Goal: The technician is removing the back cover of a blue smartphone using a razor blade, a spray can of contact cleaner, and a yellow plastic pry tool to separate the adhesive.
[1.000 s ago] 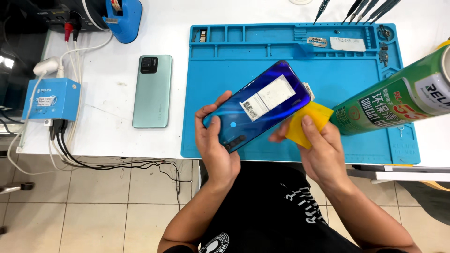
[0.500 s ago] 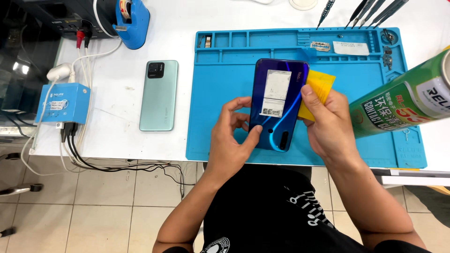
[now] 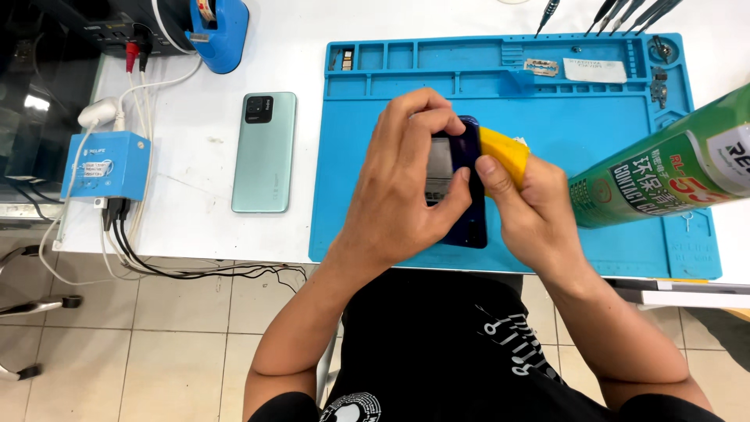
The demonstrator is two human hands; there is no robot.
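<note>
A dark blue phone (image 3: 467,205) with a white label on its back lies lengthwise over the blue work mat (image 3: 547,125). My left hand (image 3: 410,184) covers most of it, fingertips curled over its top edge. My right hand (image 3: 531,215) grips the phone's right side, thumb on its edge, and also holds a yellow cloth (image 3: 504,152) bunched against the phone. Most of the phone's back is hidden under my left hand.
A pale green phone (image 3: 266,152) lies face down on the white table, left of the mat. A green spray can (image 3: 664,168) juts in from the right. A blue box with cables (image 3: 105,166) sits at the left edge, a blue tape dispenser (image 3: 220,31) behind. Tools (image 3: 625,12) lie at the mat's back.
The blue phone has turned from diagonal to upright over the mat. My left hand has moved from its lower edge up over its back, covering the label.
</note>
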